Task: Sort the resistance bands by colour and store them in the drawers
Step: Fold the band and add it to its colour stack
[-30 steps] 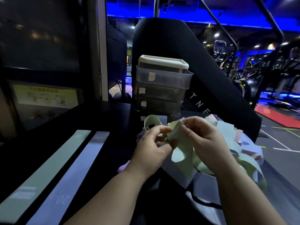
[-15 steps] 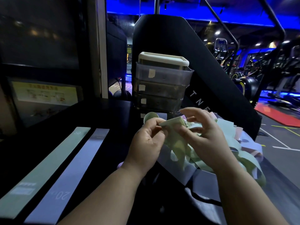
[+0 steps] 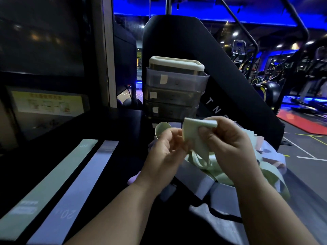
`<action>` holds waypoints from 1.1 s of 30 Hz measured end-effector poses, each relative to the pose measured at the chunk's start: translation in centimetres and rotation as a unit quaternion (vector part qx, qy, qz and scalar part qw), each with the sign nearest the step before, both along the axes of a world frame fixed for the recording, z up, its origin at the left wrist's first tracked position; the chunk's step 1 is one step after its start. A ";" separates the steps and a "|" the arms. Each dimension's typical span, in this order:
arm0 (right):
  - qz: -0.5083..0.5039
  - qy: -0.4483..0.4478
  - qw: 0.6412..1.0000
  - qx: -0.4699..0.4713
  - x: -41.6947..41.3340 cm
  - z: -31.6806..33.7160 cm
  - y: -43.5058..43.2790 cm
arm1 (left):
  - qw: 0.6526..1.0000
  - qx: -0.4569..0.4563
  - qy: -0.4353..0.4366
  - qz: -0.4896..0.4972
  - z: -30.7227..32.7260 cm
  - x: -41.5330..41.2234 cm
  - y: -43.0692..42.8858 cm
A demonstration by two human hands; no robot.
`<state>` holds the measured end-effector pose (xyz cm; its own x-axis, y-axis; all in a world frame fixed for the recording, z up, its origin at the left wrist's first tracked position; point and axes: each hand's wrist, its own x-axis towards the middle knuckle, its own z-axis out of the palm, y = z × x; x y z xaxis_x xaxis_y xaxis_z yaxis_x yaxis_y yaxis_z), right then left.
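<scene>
Green band (image 3: 192, 131), pinched by left grip (image 3: 164, 156) and right grip (image 3: 230, 149), held above the tangled pile (image 3: 221, 174), likely to untangle it.

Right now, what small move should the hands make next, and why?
Probably lift the green band clear of the pile: the left hand and right hand pinch its folded top, but its tail hangs into the tangle.

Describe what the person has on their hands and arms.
Nothing is worn. The left hand and right hand show no gloves or rings. The left forearm and right forearm show no sleeve, watch or bracelet down to the frame edge.
</scene>
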<state>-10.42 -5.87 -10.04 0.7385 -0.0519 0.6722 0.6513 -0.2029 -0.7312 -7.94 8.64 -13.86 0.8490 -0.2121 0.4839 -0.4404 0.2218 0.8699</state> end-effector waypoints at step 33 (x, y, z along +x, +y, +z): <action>0.111 0.245 0.956 0.112 0.4 0.2 0.2 | 0.996 0.026 0.001 0.089 -0.2 0.7 0.0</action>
